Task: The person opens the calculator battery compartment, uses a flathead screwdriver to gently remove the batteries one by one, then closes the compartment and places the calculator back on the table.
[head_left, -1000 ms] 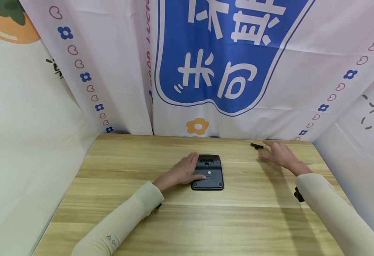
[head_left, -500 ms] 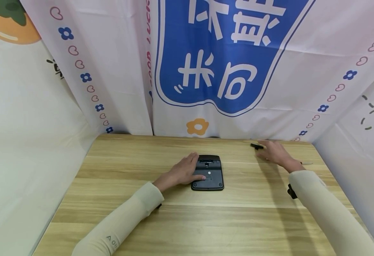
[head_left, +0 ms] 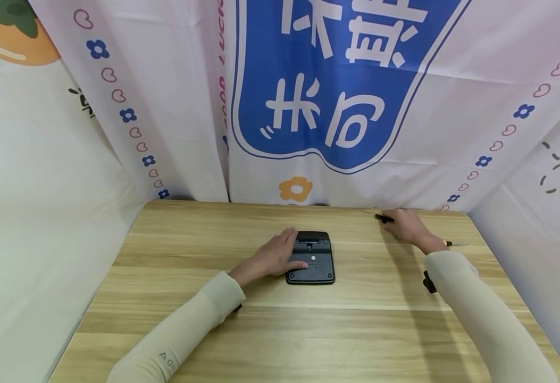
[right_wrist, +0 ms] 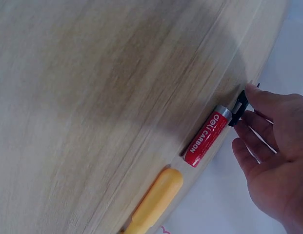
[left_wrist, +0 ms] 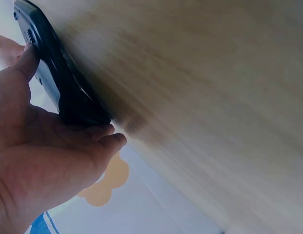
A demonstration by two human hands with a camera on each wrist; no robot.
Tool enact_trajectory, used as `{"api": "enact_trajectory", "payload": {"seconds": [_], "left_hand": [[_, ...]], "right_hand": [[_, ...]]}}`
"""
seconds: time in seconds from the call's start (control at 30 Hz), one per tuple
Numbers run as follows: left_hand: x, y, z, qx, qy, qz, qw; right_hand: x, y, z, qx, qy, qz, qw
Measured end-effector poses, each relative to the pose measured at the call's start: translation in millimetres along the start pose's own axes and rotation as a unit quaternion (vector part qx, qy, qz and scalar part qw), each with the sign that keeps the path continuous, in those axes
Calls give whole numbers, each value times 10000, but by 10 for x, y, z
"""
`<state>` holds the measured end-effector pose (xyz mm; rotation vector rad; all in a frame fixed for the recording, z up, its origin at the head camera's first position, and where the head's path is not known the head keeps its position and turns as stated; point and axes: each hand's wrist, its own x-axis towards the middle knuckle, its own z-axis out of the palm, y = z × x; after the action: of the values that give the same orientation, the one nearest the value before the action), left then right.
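Observation:
A black calculator (head_left: 315, 272) lies face down on the wooden table, its small battery slot (head_left: 309, 241) uncovered near the top. My left hand (head_left: 274, 256) rests against its left side, thumb on the back and fingers fairly straight along the edge; the left wrist view shows the fingertips at one end of the case. At the table's back right, my right hand (right_wrist: 280, 146) pinches a small black battery cover (right_wrist: 240, 103) between thumb and fingers. Touching or nearly touching that cover is a red battery (right_wrist: 206, 139), hidden by the hand in the head view.
A screwdriver with a yellow handle (right_wrist: 156, 200) lies in line with the battery; its metal shaft (head_left: 459, 244) shows right of the right wrist. A printed cloth (head_left: 203, 133) hangs along the table's back edge.
My right hand has moved slightly left and closed in on the battery cover, baring more of the screwdriver. My left hand and the calculator have stayed put.

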<state>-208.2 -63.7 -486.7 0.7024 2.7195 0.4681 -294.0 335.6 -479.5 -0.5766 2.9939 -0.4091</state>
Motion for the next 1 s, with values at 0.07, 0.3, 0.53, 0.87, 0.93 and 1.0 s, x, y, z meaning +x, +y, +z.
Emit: {"api": "enact_trajectory", "payload": {"seconds": [0.07, 0.3, 0.53, 0.87, 0.93, 1.0], "left_hand": [[4, -1, -2, 33, -5, -12, 10000], [4, -3, -1, 35, -26, 7, 10000], [5, 1, -3, -20, -28, 10, 10000], [13, -8, 4, -7, -25, 12, 10000], [13, -8, 4, -2, -28, 10, 10000], [13, -5, 5, -1, -27, 7, 10000]], "right_hand": [[12, 7, 14, -55, 30, -30, 10000], [34, 15, 37, -109, 42, 5, 9999], [63, 3, 36, -44, -54, 133, 9999], [103, -26, 68, -58, 127, 148, 9998], [102, -34, 75, -111, 199, 82, 9997], [102, -42, 84, -152, 255, 42, 9996]]}}
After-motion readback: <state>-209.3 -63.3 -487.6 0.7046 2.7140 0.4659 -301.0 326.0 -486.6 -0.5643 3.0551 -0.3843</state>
